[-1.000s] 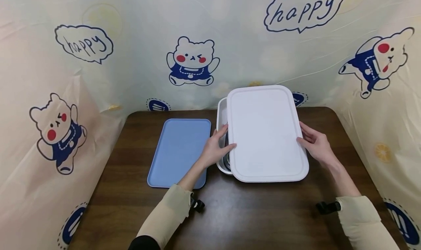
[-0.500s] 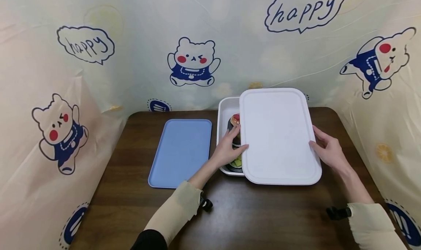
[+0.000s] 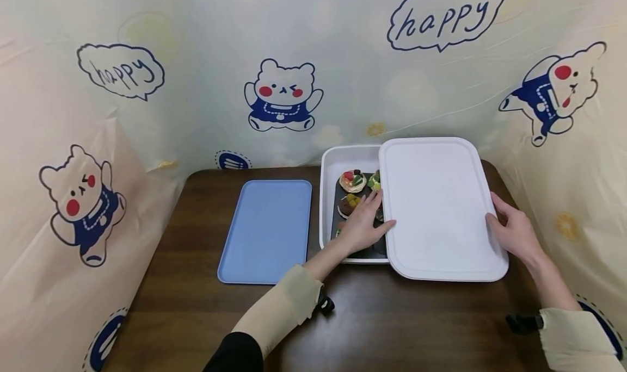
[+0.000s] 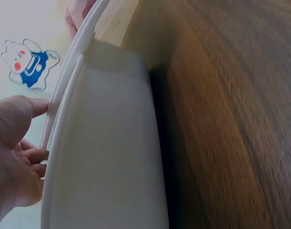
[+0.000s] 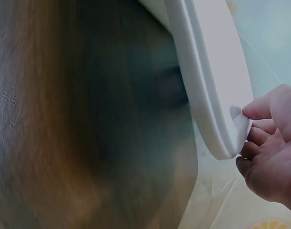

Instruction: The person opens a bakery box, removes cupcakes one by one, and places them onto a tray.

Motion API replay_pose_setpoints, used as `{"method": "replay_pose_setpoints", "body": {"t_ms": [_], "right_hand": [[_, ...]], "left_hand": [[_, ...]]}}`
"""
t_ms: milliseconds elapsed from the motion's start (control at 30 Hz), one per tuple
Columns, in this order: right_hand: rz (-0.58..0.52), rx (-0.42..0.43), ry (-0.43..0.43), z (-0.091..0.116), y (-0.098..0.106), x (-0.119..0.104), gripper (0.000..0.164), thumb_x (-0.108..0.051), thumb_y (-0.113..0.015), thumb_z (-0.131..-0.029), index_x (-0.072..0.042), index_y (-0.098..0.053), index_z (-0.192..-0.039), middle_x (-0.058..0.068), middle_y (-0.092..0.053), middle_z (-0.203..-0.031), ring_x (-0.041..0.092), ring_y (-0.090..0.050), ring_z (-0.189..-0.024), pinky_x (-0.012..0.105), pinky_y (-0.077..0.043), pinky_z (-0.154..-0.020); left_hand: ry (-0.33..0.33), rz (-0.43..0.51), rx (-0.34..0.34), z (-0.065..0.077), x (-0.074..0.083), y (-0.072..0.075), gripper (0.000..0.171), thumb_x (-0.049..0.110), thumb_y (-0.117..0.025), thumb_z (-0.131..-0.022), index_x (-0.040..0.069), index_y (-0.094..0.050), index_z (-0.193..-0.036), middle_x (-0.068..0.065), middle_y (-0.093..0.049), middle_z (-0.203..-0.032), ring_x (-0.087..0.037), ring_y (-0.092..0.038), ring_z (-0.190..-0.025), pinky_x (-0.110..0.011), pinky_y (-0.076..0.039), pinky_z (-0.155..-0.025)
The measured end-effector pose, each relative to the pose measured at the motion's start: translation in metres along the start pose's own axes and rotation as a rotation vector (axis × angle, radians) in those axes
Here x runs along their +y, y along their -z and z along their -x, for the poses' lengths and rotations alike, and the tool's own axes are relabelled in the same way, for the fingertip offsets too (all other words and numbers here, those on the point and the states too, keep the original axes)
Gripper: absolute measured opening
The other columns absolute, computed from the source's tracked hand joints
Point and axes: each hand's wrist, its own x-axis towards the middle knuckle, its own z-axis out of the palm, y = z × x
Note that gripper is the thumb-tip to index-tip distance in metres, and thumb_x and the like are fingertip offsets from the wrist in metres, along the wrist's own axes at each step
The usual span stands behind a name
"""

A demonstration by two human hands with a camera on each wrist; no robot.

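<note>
A white rectangular lid (image 3: 441,209) lies flat over the right part of a white box (image 3: 343,160), overhanging it to the right. My left hand (image 3: 364,225) grips the lid's left edge, thumb on top and fingers beneath. At the lid's right edge my right hand (image 3: 511,230) holds on with curled fingers. The uncovered left part of the box shows small decorated cakes (image 3: 352,180) on a dark insert. The left wrist view shows my left hand (image 4: 12,143) at the lid rim (image 4: 64,119) above the box wall (image 4: 107,143). In the right wrist view my right hand (image 5: 269,143) pinches the lid edge (image 5: 202,95).
A light blue tray (image 3: 266,230) lies flat on the dark wooden table (image 3: 196,307), left of the box. Patterned curtains with bears enclose the table at the back and on both sides. Bare wood runs along the table's front.
Both hands have slid the lid to the right, uncovering the left part of the box and the cakes inside. The blue tray has not moved.
</note>
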Motion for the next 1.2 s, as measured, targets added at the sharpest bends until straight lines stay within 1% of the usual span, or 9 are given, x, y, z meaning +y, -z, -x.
{"method": "replay_pose_setpoints", "body": {"t_ms": [233, 433, 633, 733, 867, 967, 1067, 1133, 1200], "right_hand": [[0.070, 0.021, 0.000, 0.002, 0.003, 0.012, 0.063, -0.022, -0.043, -0.116, 0.008, -0.026, -0.169, 0.043, -0.038, -0.163, 0.061, -0.047, -0.144, 0.056, -0.048, -0.107], [0.046, 0.039, -0.004, 0.004, 0.006, 0.023, 0.062, -0.021, -0.041, -0.117, 0.008, -0.025, -0.169, 0.045, -0.037, -0.161, 0.064, -0.042, -0.149, 0.052, -0.044, -0.121], [0.042, 0.062, 0.022, 0.004, 0.010, 0.037, 0.059, -0.015, -0.046, -0.115, 0.014, -0.033, -0.164, 0.050, -0.044, -0.152, 0.061, -0.049, -0.142, -0.001, -0.035, -0.093], [0.021, 0.091, 0.053, 0.003, 0.012, 0.045, 0.056, -0.010, -0.050, -0.112, 0.018, -0.038, -0.159, 0.051, -0.047, -0.148, 0.014, -0.068, -0.126, -0.005, -0.031, -0.078], [0.001, 0.117, 0.086, 0.001, 0.017, 0.055, 0.054, -0.004, -0.052, -0.109, 0.020, -0.042, -0.156, 0.053, -0.050, -0.143, -0.035, -0.037, -0.098, -0.004, -0.035, -0.075], [-0.001, 0.094, 0.058, 0.001, 0.021, 0.060, 0.055, -0.006, -0.049, -0.110, 0.020, -0.038, -0.157, 0.054, -0.048, -0.144, -0.018, -0.059, -0.105, -0.005, -0.034, -0.076], [0.006, 0.058, -0.003, 0.002, 0.025, 0.065, 0.057, -0.011, -0.045, -0.113, 0.019, -0.033, -0.160, 0.053, -0.046, -0.148, 0.030, -0.069, -0.125, -0.005, -0.034, -0.075], [0.001, 0.042, -0.032, 0.002, 0.028, 0.069, 0.059, -0.014, -0.044, -0.114, 0.019, -0.031, -0.161, 0.053, -0.044, -0.149, 0.031, -0.068, -0.126, -0.004, -0.034, -0.075], [-0.012, 0.048, -0.031, 0.002, 0.029, 0.074, 0.058, -0.013, -0.045, -0.113, 0.020, -0.033, -0.159, 0.053, -0.044, -0.148, -0.001, -0.068, -0.113, -0.004, -0.035, -0.074]], "left_hand": [[0.000, -0.244, -0.043, 0.007, 0.054, 0.016, 0.086, 0.050, -0.059, -0.112, 0.001, -0.025, -0.173, -0.014, -0.033, -0.180, -0.027, -0.026, -0.171, -0.043, -0.020, -0.141], [-0.027, -0.414, -0.051, -0.001, 0.065, 0.005, 0.087, 0.055, -0.052, -0.113, -0.003, -0.026, -0.172, -0.016, -0.035, -0.179, -0.028, -0.027, -0.171, -0.045, -0.024, -0.140], [-0.014, -0.410, -0.067, -0.009, 0.070, -0.005, 0.094, 0.062, -0.054, -0.110, -0.002, -0.024, -0.173, -0.018, -0.034, -0.180, -0.031, -0.022, -0.173, -0.046, -0.023, -0.141], [-0.013, -0.430, -0.074, -0.012, 0.074, -0.009, 0.096, 0.064, -0.053, -0.109, -0.001, -0.024, -0.173, -0.018, -0.034, -0.180, -0.030, -0.024, -0.172, -0.044, -0.022, -0.141], [-0.014, -0.469, -0.085, -0.016, 0.080, -0.015, 0.096, 0.066, -0.050, -0.109, 0.000, -0.024, -0.173, -0.016, -0.033, -0.180, -0.028, -0.027, -0.171, -0.041, -0.021, -0.141], [-0.024, -0.487, -0.091, -0.020, 0.086, -0.020, 0.095, 0.065, -0.050, -0.110, -0.001, -0.023, -0.173, -0.016, -0.032, -0.181, -0.027, -0.027, -0.171, -0.041, -0.022, -0.141], [-0.026, -0.510, -0.096, -0.024, 0.090, -0.026, 0.096, 0.066, -0.048, -0.110, 0.000, -0.023, -0.174, -0.015, -0.031, -0.182, -0.027, -0.027, -0.171, -0.040, -0.022, -0.141], [-0.020, -0.537, -0.102, -0.026, 0.093, -0.030, 0.096, 0.068, -0.047, -0.109, 0.001, -0.022, -0.174, -0.013, -0.030, -0.182, -0.026, -0.027, -0.171, -0.038, -0.021, -0.141], [-0.010, -0.562, -0.119, -0.028, 0.096, -0.033, 0.096, 0.069, -0.045, -0.109, 0.002, -0.022, -0.175, -0.011, -0.029, -0.183, -0.024, -0.025, -0.172, -0.036, -0.019, -0.141]]}}
